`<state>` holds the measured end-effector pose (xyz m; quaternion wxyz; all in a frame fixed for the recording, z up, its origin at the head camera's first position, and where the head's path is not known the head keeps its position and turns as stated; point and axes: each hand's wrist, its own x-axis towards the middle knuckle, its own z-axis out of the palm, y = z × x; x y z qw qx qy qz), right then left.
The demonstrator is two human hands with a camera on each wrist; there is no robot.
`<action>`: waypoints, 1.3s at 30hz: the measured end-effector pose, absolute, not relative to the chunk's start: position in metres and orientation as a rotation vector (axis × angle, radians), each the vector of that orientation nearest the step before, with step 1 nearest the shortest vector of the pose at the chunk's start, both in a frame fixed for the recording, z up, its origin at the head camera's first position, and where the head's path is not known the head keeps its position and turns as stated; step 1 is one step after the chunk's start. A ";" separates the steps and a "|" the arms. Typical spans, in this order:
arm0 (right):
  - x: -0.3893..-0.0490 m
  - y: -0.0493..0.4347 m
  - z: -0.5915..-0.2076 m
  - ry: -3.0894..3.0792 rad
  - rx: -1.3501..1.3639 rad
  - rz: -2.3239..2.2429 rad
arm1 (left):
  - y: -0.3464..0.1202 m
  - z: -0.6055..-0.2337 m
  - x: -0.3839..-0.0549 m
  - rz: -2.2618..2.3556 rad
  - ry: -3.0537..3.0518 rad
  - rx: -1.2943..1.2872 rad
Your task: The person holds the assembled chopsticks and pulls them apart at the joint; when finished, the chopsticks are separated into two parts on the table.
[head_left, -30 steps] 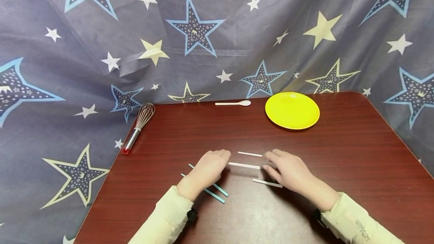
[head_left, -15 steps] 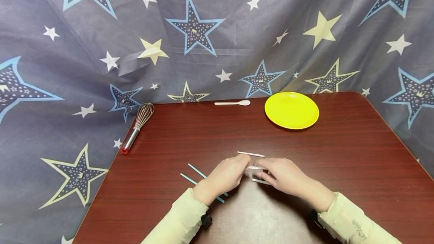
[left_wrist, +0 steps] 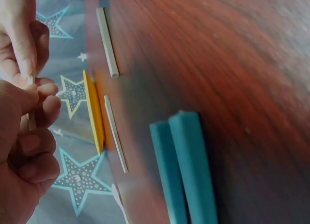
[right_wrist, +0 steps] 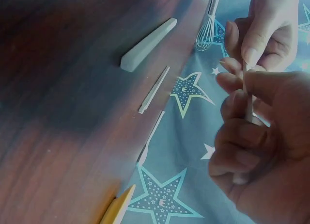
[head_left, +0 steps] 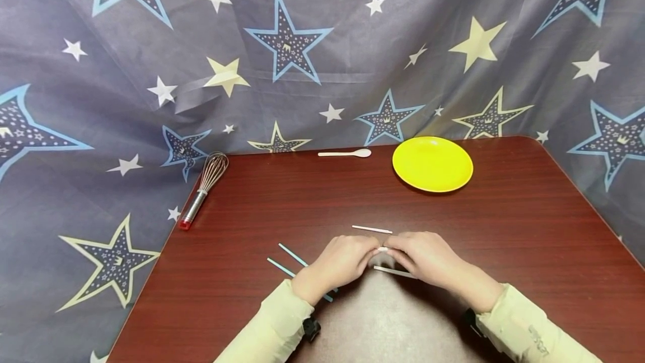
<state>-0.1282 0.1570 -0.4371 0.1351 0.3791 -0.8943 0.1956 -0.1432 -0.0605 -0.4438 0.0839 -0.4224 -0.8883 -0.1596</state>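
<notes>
From here I see the left hand (head_left: pixel 340 262) and right hand (head_left: pixel 435 256) pinch one white stick (head_left: pixel 383 249) with their fingers (right_wrist: pixel 242 132) above the worktop (head_left: pixel 504 212), which cover most of it. The left arm (head_left: pixel 277 312) hides the middle of two blue sticks (head_left: pixel 280 266).

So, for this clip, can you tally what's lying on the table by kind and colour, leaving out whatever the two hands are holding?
White sticks: 2
Blue sticks: 2
White spoon: 1
Yellow plate: 1
Whisk with red-tipped handle: 1
Total: 7
</notes>
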 end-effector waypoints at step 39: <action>-0.129 0.182 -0.447 -2.729 0.963 0.535 | -0.075 -0.450 -0.159 -0.519 -2.827 -1.109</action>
